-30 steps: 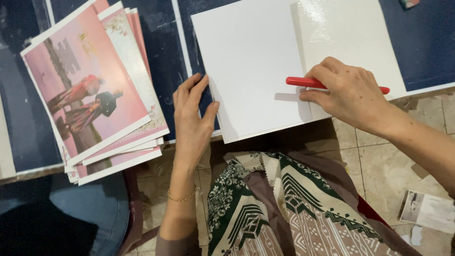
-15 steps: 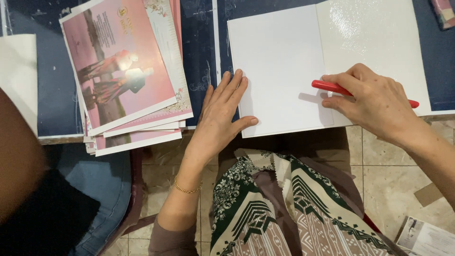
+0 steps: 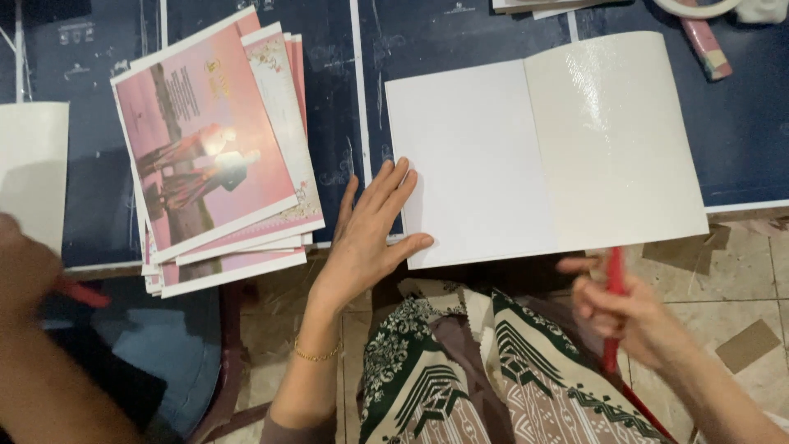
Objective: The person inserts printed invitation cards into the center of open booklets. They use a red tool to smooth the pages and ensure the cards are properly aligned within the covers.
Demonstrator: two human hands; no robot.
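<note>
The left hand [image 3: 370, 238] is laid flat with its fingers spread out and loose, and nothing is gripped by it; its fingertips are pressed on the near left corner of the open white booklet [image 3: 542, 148], while the heel of the hand is past the table edge. A thin gold bracelet [image 3: 316, 355] is worn on that wrist. The booklet is spread open on the dark blue table [image 3: 740, 140], with a dull white page on the left and a shiny cream page on the right, and its near edge sticks out a little over the table edge. The right hand [image 3: 629, 316] is held below the booklet, off the table and over the lap, and it looks blurred; its fingers are curled tight around a red pen [image 3: 614, 308], which is held upright, just clear of the booklet's near edge. A stack of pink picture covers [image 3: 218, 148] is piled to the left of the left hand, near it but not touching. Patterned green and cream cloth [image 3: 460, 386] is seen across the lap. At the far left, another person's blurred arm [image 3: 33, 329] is seen, with something red beside it
</note>
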